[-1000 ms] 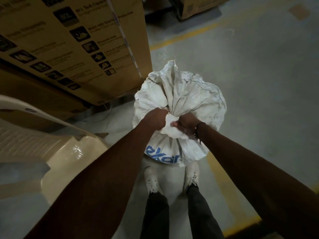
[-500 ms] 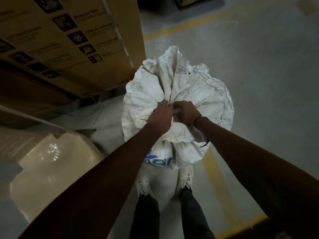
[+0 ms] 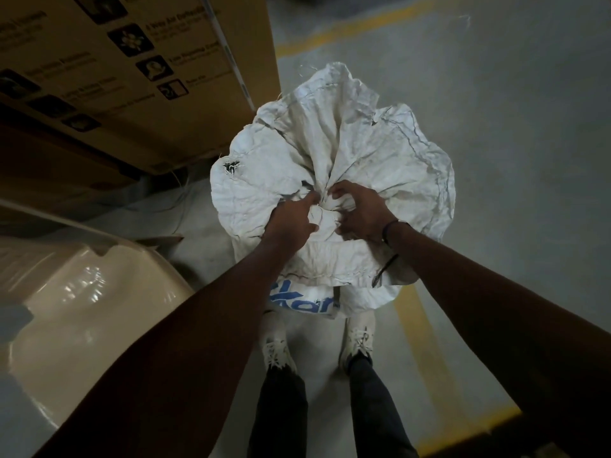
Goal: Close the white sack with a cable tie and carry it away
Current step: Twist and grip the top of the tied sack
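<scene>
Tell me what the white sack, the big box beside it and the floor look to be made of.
White sack: seemingly woven plastic fabric, matte, with crisp creases, frayed threads and a small tear.
Big box: brown corrugated cardboard, matte, printed with black icons and taped along a seam.
Floor: probably smooth grey concrete with a slight sheen and worn yellow painted lines.

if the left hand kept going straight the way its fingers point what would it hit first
Probably more of the white sack: the left hand points forward into the gathered neck, where it already pinches the cloth, with spread folds beyond. Depth past those is unclear.
</scene>
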Demonstrator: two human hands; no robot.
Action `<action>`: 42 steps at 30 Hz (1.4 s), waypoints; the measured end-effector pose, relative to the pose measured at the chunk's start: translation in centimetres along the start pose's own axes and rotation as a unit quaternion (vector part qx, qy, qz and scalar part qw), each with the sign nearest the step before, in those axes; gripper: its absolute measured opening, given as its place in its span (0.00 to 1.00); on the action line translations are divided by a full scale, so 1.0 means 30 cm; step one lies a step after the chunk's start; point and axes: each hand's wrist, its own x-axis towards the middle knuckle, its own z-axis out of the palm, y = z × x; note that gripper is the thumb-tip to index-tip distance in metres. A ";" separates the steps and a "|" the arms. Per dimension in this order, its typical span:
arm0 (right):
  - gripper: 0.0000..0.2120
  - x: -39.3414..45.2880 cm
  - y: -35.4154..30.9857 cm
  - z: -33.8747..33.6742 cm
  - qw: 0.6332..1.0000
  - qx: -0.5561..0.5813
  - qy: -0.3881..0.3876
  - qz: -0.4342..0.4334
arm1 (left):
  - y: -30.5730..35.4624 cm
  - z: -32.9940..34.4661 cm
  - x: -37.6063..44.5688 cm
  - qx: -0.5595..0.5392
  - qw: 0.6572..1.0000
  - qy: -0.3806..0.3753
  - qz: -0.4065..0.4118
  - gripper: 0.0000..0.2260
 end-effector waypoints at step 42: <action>0.64 -0.481 -0.109 -0.224 0.906 0.402 0.122 0.054 | 0.087 -0.282 -0.334 -0.328 0.907 0.257 -0.060 0.41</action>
